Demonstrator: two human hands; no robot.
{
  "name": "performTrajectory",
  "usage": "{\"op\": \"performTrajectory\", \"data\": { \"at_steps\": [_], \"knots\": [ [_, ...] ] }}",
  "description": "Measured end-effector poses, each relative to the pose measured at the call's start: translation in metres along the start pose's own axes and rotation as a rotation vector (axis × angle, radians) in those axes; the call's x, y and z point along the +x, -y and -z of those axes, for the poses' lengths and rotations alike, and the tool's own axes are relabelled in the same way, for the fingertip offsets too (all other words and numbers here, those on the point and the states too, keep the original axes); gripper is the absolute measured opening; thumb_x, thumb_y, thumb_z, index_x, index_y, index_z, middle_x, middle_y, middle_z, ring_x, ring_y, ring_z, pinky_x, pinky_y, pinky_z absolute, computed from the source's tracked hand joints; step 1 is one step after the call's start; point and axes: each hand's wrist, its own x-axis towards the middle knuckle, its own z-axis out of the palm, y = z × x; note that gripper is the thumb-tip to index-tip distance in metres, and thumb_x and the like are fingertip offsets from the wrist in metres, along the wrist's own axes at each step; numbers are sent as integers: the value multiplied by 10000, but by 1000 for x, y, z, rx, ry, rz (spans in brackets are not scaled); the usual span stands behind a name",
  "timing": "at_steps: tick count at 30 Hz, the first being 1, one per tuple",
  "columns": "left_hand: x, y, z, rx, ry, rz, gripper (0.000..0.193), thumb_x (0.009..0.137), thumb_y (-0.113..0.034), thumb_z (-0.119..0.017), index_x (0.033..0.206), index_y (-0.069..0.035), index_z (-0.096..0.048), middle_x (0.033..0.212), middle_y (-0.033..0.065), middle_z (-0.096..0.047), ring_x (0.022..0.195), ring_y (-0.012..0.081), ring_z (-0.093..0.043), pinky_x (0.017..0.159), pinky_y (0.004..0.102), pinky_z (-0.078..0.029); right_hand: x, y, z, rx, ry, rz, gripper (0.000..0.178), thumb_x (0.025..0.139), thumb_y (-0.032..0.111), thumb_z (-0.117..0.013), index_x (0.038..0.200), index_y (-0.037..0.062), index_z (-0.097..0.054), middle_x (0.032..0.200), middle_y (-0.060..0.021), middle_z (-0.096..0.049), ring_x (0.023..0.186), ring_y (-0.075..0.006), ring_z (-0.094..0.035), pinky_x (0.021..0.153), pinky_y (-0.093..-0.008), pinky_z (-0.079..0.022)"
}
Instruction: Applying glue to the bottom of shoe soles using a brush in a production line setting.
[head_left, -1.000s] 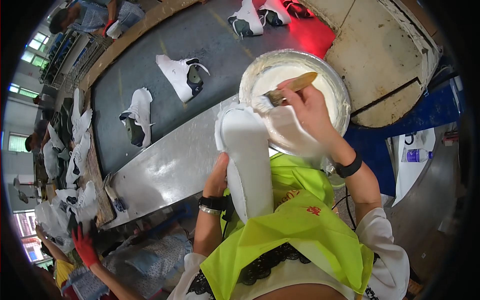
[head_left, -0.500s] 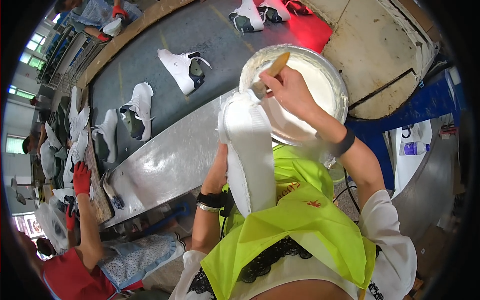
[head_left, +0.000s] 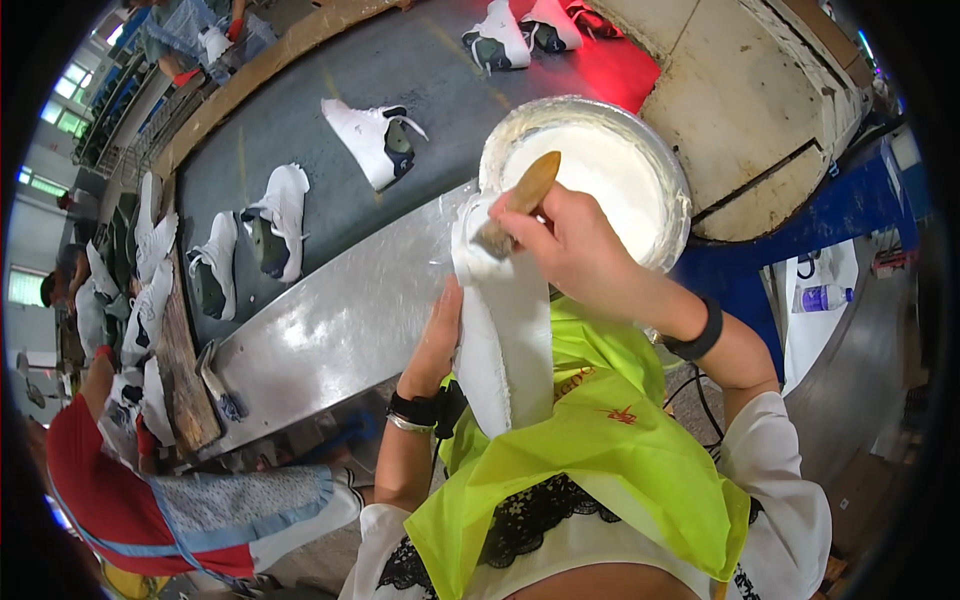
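A long white shoe sole [head_left: 522, 350], with what looks like a second one against it, is held upright in front of my apron. My left hand [head_left: 433, 338] is closed on its left side, with part of the fingers hidden behind it. My right hand [head_left: 572, 235] grips a brush [head_left: 535, 182] with a pale wooden handle pointing up. Its bristles touch the upper end of the sole. Just beyond my right hand is a round metal basin [head_left: 683, 190] of white, creamy liquid, its inner wall smeared with residue.
White-and-green shoe uppers [head_left: 368, 140] stand spaced along a dark conveyor belt [head_left: 330, 215], several under red light. A metal ledge [head_left: 310, 340] borders it. Another brush [head_left: 218, 385] lies at its left end. At left, a person in red [head_left: 110, 490] works beside piled uppers.
My right hand has turned the brush, bringing its bristles down over the upper part of the sole. My left hand keeps its hold. The person at left has leaned toward the piled uppers.
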Motion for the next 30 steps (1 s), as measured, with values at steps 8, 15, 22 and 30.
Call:
{"op": "performTrajectory", "data": {
  "at_steps": [8, 15, 22, 30],
  "knots": [
    [-9, -6, -3, 61, 37, 47, 627, 1019, -506, -269, 1270, 9, -524, 1105, 74, -625, 932, 131, -606, 795, 280, -492, 19, 13, 11, -185, 121, 16, 249, 898, 176, -580, 880, -71, -602, 721, -229, -613, 671, -318, -623, 637, -388, -469],
    [-13, -5, 2, 74, 45, 27, 649, 1014, -524, -256, 1247, 11, -540, 1092, 89, -634, 935, 138, -614, 797, 281, -497, 6, 11, 2, -93, 66, 224, 182, 921, 129, -537, 953, -41, -591, 823, -183, -639, 774, -271, -635, 708, -350, -481],
    [-21, -3, 6, -88, 44, 64, 625, 1024, -503, -213, 1357, -18, -424, 1212, 106, -584, 1056, 172, -594, 883, 309, -496, -13, 24, 17, -162, 308, 162, 187, 922, 144, -534, 980, -25, -591, 868, -171, -657, 842, -275, -649, 771, -348, -494],
    [-14, 7, 16, -225, -32, -148, 616, 1016, -505, -252, 1456, -74, -275, 1367, 121, -480, 1172, 223, -542, 957, 354, -476, -20, -38, -7, -257, -56, 467, 174, 923, 137, -530, 974, -9, -609, 875, -175, -651, 844, -301, -638, 766, -351, -489]
  ]
}}
